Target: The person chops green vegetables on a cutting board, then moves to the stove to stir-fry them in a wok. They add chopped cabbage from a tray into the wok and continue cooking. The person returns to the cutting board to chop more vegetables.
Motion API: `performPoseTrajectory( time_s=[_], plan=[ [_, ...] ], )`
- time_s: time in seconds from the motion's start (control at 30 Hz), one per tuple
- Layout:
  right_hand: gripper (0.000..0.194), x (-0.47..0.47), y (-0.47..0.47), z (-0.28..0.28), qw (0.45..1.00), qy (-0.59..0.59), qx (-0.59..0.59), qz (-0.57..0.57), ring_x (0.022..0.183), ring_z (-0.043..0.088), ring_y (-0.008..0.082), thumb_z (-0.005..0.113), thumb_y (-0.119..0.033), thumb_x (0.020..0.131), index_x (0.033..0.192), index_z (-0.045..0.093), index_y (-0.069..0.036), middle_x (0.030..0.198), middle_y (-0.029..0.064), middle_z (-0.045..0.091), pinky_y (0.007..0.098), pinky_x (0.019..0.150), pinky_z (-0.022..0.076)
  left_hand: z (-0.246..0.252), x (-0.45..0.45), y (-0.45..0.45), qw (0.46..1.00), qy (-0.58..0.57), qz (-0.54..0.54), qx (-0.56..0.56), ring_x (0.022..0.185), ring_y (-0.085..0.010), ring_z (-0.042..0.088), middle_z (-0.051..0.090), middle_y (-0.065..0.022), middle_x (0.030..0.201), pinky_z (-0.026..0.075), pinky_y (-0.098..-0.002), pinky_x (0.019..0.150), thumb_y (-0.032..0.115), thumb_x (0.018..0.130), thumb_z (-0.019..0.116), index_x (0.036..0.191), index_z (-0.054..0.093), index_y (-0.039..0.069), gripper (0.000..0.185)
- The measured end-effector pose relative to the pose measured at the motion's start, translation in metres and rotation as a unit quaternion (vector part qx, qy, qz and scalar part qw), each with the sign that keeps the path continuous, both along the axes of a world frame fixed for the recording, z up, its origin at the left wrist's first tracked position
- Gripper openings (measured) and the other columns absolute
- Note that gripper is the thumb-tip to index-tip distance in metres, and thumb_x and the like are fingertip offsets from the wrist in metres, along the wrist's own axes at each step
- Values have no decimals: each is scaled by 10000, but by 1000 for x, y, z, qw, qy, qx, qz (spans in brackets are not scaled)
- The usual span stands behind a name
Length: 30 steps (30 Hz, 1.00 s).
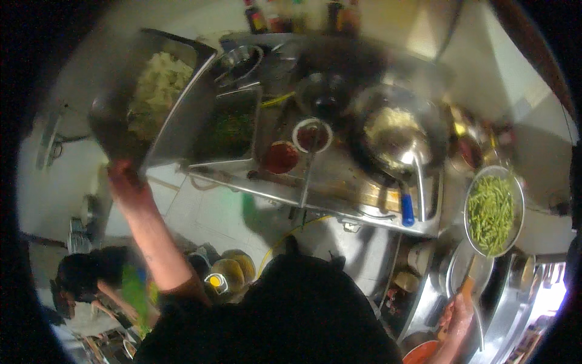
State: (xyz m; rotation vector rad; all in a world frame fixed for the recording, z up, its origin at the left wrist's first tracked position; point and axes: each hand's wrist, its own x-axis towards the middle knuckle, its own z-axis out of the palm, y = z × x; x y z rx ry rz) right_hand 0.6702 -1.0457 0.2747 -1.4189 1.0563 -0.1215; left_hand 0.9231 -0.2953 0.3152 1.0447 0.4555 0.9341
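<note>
At the left, my left hand [125, 175] grips the lower end of a deep metal tray [182, 107] that holds pale chopped food and is tilted. My right hand [457, 311], low at the right, is closed round an orange handle [467, 284]; what the handle's far end belongs to is unclear. Above it is a round strainer or bowl [522, 211] full of cut green beans. On the stove sits a steaming wok [436, 118] with pale food inside, a metal ladle [420, 182] resting in it and a blue handle [407, 210] sticking out towards me.
A white-rimmed bowl [331, 136] and a bowl of red sauce [281, 157] stand on the stove top, beside a rectangular tray of dark greens [227, 123]. Bottles [257, 18] line the back. Another person [91, 273] works at the lower left. A red container [420, 352] is near my right wrist.
</note>
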Motion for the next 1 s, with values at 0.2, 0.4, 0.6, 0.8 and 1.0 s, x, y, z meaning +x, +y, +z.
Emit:
performPoseTrajectory(
  time_s=[0.2, 0.4, 0.6, 0.8, 1.0],
  plan=[
    [181, 159, 161, 16, 989, 34, 39, 142, 406, 477, 128, 657, -160, 973, 1093, 572, -55, 657, 29, 533, 296, 331, 391, -1, -35, 76, 978, 10, 136, 159, 947, -196, 606, 635, -47, 1031, 476, -318, 867, 104, 942, 640, 1042, 630, 66, 107],
    [259, 249, 342, 29, 914, -25, 132, 382, 411, 468, 126, 632, -106, 952, 1185, 564, -16, 596, 18, 514, 271, 367, 371, -22, -63, 143, 945, 87, 211, 236, 842, -162, 553, 564, -20, 904, 450, -294, 800, 46, 889, 611, 899, 546, 92, 81],
    [330, 314, 481, -17, 812, -21, 73, 578, 758, 638, 137, 713, -185, 971, 1247, 591, -52, 889, 87, 684, 278, 636, 548, -43, -91, 199, 947, 112, 213, 214, 910, -230, 539, 538, -77, 960, 436, -336, 857, 67, 780, 620, 1001, 567, 36, 230],
    [657, 340, 553, -88, 756, -154, -80, 631, 1152, 654, 271, 564, 32, 950, 1558, 324, -29, 1391, 224, 578, 360, 1003, 518, -56, -90, 230, 971, 105, 201, 72, 855, -182, 560, 558, -32, 922, 464, -322, 803, 57, 847, 614, 950, 552, 93, 125],
    [973, 341, 567, -125, 698, -257, -295, 600, 1398, 491, 431, 621, 23, 878, 1678, 76, -75, 1518, 301, 479, 458, 1148, 438, -51, -87, 233, 975, 122, 179, 55, 908, -182, 601, 633, -50, 987, 475, -322, 844, 65, 847, 610, 1046, 595, 73, 200]
  ],
)
